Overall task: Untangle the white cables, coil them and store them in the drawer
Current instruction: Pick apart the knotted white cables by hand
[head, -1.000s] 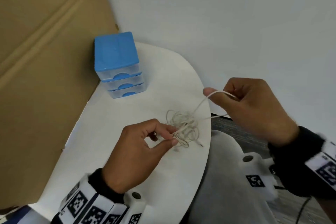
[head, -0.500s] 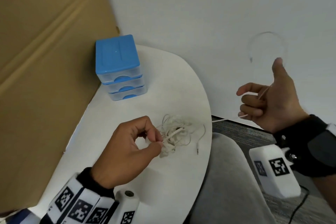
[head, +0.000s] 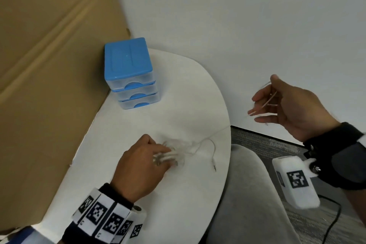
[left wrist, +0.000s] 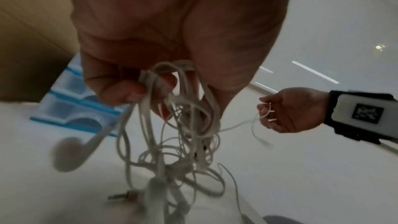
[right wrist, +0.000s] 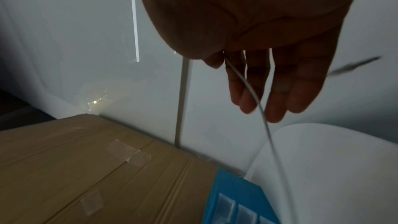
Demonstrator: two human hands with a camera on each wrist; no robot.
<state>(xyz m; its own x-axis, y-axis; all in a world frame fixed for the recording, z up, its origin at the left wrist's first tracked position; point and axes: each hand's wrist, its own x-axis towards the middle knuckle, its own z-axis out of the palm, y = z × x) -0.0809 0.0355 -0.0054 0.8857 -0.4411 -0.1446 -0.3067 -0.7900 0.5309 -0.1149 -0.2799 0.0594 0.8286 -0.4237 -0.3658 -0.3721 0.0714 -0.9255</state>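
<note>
A tangle of white earphone cables (head: 179, 149) lies on the white table (head: 178, 214), and my left hand (head: 164, 159) grips it, knuckles up. In the left wrist view my left hand (left wrist: 150, 91) has fingers and thumb curled round several loops of the tangle (left wrist: 172, 142), with an earbud (left wrist: 66, 152) hanging to the left. One thin strand (head: 217, 132) runs off the table edge up to my right hand (head: 265, 103), held in the air to the right. My right hand (right wrist: 247, 81) pins the strand (right wrist: 256, 98) under the thumb, fingers fairly straight. A jack plug (head: 214, 167) lies loose. The blue drawer unit (head: 128, 65) stands at the back, drawers closed.
A large cardboard box (head: 49, 65) walls the table's left side, touching the drawer unit. A white wall (head: 237, 16) stands behind. Right of the table edge are a grey seat (head: 247, 204) and a carpeted floor (head: 267, 144).
My right hand drew one strand out of the tangle, away to the right, then straightened its fingers and shifted slightly left. My left hand turned knuckles up and stayed on the tangle.
</note>
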